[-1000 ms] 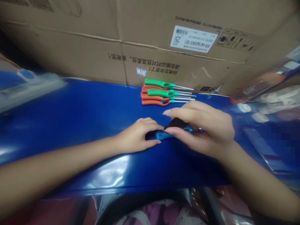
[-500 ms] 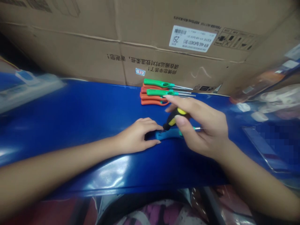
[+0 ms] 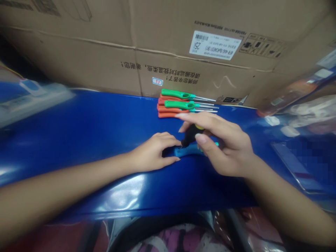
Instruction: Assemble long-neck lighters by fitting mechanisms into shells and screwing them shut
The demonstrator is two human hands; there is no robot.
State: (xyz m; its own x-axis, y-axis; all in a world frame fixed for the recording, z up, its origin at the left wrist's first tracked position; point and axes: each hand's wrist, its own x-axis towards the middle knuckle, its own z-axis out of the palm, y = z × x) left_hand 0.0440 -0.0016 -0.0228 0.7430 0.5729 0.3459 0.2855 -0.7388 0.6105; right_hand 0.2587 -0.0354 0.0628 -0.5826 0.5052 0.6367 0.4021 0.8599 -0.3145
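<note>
A blue long-necked lighter lies on the blue tabletop, its handle end towards the left. My left hand is closed on that end, thumb on the near side and fingers on the far side. In my right hand is a black and yellow screwdriver, gripped between thumb and fingers. Its shaft slants down and its tip meets the blue handle near the left end. My right hand covers much of the lighter's neck. Just beyond my hands rests a pile of several green and orange lighters with metal necks pointing right.
A large cardboard box stands along the back of the blue table. To the right lie a phone-like flat device, a small white piece and a plastic bottle. A white power strip sits at the left.
My right hand has shifted slightly left and turned around the screwdriver handle, with less yellow showing. My left hand and the blue lighter stay in place.
</note>
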